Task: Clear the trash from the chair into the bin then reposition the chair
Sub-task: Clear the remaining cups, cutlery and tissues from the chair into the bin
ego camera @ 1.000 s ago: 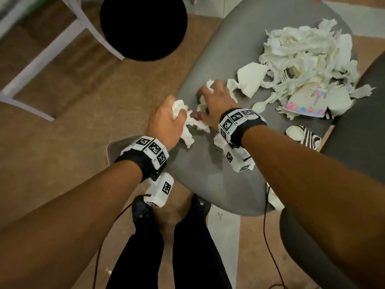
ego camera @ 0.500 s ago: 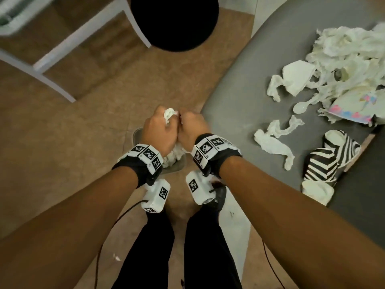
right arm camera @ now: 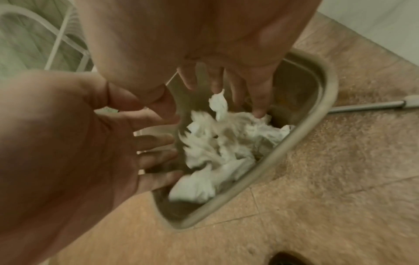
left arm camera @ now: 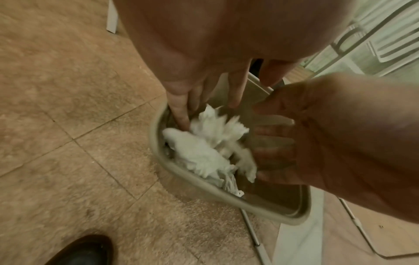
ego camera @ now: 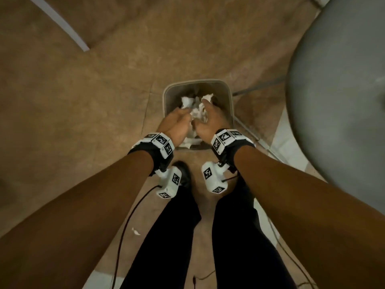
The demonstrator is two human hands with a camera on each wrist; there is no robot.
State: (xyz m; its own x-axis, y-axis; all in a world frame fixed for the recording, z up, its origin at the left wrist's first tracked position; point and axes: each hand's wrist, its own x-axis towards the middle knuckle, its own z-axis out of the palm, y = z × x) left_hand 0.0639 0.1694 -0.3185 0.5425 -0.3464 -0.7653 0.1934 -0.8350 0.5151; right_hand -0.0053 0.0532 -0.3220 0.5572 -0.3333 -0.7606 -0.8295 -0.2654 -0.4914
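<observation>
A small beige bin (ego camera: 196, 84) stands on the brown tiled floor in front of my feet. Both hands hang just over its mouth. My left hand (ego camera: 183, 114) and right hand (ego camera: 206, 109) have straight, spread fingers and grip nothing. A blurred wad of white tissue (ego camera: 194, 110) lies loose between and below them, inside the bin. In the left wrist view the tissue (left arm camera: 204, 147) sits against the bin rim (left arm camera: 156, 152) under my left hand (left arm camera: 211, 95). The right wrist view shows my right hand (right arm camera: 215, 89) above the tissue (right arm camera: 222, 143). The grey chair seat (ego camera: 343, 90) fills the right edge; its trash is out of view.
Thin metal chair legs (ego camera: 258, 86) run along the floor beside the bin. A white frame bar (ego camera: 62, 24) crosses the floor at upper left. A small white scrap (ego camera: 135, 231) and cables lie near my black shoe (ego camera: 184, 174). A white wire rack (left arm camera: 374, 35) stands behind.
Both hands carried the tissue bundle from the chair seat to above the bin, then spread their fingers and let it drop in. My view tilted down, away from the chair's trash pile.
</observation>
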